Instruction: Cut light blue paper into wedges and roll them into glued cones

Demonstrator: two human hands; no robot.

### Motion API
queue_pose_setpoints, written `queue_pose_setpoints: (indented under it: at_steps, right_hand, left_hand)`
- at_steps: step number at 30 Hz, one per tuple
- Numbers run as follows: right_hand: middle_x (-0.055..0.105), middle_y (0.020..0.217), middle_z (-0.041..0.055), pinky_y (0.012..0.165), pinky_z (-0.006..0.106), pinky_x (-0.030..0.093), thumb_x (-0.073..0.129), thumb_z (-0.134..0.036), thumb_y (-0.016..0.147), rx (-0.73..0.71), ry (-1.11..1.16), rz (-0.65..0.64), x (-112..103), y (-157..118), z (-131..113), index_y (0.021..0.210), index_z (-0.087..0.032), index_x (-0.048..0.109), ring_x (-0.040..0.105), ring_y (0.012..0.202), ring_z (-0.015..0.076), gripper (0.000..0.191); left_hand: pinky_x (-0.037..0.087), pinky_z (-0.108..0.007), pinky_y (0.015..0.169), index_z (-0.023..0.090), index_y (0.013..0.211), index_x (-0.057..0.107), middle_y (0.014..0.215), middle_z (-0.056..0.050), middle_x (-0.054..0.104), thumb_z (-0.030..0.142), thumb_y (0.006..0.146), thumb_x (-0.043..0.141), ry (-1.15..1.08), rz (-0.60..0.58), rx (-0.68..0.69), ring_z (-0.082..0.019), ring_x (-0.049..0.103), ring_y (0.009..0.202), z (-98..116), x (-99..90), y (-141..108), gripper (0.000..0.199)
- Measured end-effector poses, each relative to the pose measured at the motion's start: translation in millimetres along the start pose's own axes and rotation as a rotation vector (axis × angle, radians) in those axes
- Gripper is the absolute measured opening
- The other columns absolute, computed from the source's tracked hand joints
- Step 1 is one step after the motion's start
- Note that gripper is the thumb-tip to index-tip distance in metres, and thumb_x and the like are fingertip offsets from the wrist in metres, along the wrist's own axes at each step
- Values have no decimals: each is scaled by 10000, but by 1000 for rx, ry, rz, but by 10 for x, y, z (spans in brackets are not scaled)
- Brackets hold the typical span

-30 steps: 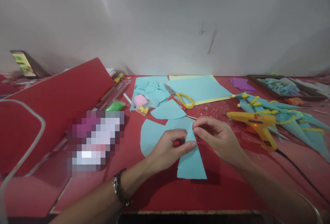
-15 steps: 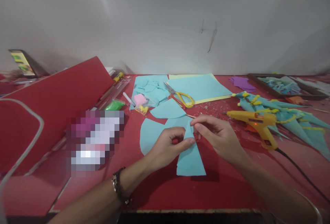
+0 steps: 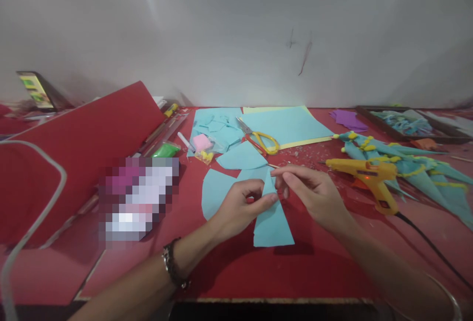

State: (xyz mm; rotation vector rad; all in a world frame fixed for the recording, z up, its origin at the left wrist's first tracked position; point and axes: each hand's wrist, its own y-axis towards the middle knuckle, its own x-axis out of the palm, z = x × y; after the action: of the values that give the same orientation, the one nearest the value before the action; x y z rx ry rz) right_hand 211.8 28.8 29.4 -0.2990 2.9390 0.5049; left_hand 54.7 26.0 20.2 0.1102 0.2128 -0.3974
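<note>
My left hand [image 3: 246, 203] pinches a light blue paper cone [image 3: 274, 225] between thumb and fingers, its narrow tip pointing away from me. At that tip, my right hand [image 3: 312, 190] has its thumb and forefinger bent close together; they touch or nearly touch the paper's upper edge, and its other fingers are partly hidden. A thin wooden stick [image 3: 272, 166] shows just beyond the right fingertips. Flat blue paper pieces [image 3: 216, 190] lie under and behind my left hand, with another curved blue piece [image 3: 242, 156] beyond them.
Yellow-handled scissors [image 3: 264, 141] rest near blue sheets [image 3: 284, 124]. A yellow glue gun [image 3: 364, 171], its light on, lies at right beside blue paper cones with yellow trim [image 3: 417, 163]. A brown tray [image 3: 443, 134] of scraps stands behind. Pink clay [image 3: 201, 142] and a red board [image 3: 92, 129] are leftward.
Both hands stay around the cone, which has shifted very slightly. The right thumb has drawn back a little from the paper's tip. The view has moved slightly.
</note>
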Motion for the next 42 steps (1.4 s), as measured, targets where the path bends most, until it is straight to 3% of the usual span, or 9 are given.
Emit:
queue_pose_setpoints:
  at_steps: [12, 22, 35, 42]
  right_hand:
    - [575, 629, -16, 523, 200, 471, 512, -245, 802, 13, -9, 33, 8, 8, 11, 830, -199, 659, 524, 532, 78, 156]
    - [605, 647, -2, 498, 209, 449, 504, -323, 820, 23, -34, 96, 1, 13, 29, 829, -198, 680, 496, 501, 74, 216]
    - [638, 868, 7, 574, 259, 492, 517, -262, 793, 10, 55, 86, -5, 37, 89, 1086, -242, 582, 520, 554, 77, 300]
    - [567, 751, -9, 561, 227, 462, 610, -269, 706, 58, 39, 147, 7, 56, 115, 911, -217, 573, 526, 636, 99, 215]
  left_hand:
    - [294, -221, 532, 152, 584, 482, 575, 34, 359, 398, 753, 494, -4, 15, -8, -96, 340, 583, -7, -8, -10, 299]
    - [252, -211, 497, 169, 540, 354, 558, 50, 275, 385, 765, 480, 8, 17, 38, -78, 276, 548, 13, -13, -13, 337]
    - [261, -213, 493, 161, 544, 409, 544, 46, 290, 399, 765, 486, 54, 59, 39, -83, 298, 549, -14, -38, 4, 334]
    - [302, -217, 511, 151, 592, 492, 556, 33, 365, 416, 760, 502, 25, 68, 29, -96, 350, 571, -29, -40, 1, 313]
